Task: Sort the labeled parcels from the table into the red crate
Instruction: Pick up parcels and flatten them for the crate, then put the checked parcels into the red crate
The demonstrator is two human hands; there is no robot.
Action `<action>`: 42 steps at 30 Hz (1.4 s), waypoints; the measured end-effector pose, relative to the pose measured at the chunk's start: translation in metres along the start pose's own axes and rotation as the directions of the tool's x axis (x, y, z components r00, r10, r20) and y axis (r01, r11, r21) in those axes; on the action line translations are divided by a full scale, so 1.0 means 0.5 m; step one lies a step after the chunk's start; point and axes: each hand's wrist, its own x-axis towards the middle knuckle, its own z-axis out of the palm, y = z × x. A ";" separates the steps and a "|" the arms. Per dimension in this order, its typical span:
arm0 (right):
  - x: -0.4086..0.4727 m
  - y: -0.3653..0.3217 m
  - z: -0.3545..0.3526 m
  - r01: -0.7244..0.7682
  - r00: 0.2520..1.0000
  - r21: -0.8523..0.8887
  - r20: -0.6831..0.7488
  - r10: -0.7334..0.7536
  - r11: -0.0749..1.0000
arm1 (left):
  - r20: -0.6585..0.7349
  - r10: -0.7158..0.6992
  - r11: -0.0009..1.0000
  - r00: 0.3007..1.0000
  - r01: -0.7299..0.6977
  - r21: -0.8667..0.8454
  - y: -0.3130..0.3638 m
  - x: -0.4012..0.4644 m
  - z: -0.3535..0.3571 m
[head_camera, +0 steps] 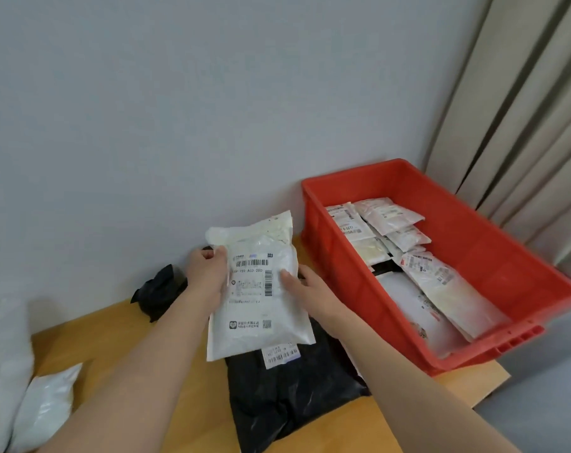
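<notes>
I have a white parcel [259,289] lifted off the table [186,397] in the middle of the frame, label side facing me. My left hand [209,276] grips its left edge, fingers curled round the upper corner, and my right hand [305,289] pinches the right edge with the thumb on the front and the fingers behind. The parcel hangs just above a large black parcel [294,397] that lies flat on the table below it, and it is just left of the red crate [493,256], not yet over its rim.

As I judge it, this is the check-and-carry step: the label is confirmed, and the parcel needs to go right, over the near-left wall of the crate, and be laid on the white parcels [392,217] already stacked inside. The bag looks soft and slack, so I should keep both edges held until it is past the rim.

On the label I can read a barcode along the top and a code beneath it that looks like "89 159 A03 280", though the first characters are under my hand. A second barcode runs upright at the right side, and a small square code sits lower down beside tiny print I cannot read. The black parcel carries a small white barcode sticker [281,354], its writing too blurred to read. One parcel in the crate shows digits, perhaps "6 6611".

More parcels wait: a black one [160,289] by the wall and white ones [45,407] at the lower left.
</notes>
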 end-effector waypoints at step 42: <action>-0.001 0.149 -0.530 -0.244 0.922 -0.860 -0.064 0.381 0.447 | 0.468 -0.007 0.985 0.884 -0.073 0.154 0.034 -0.168 0.519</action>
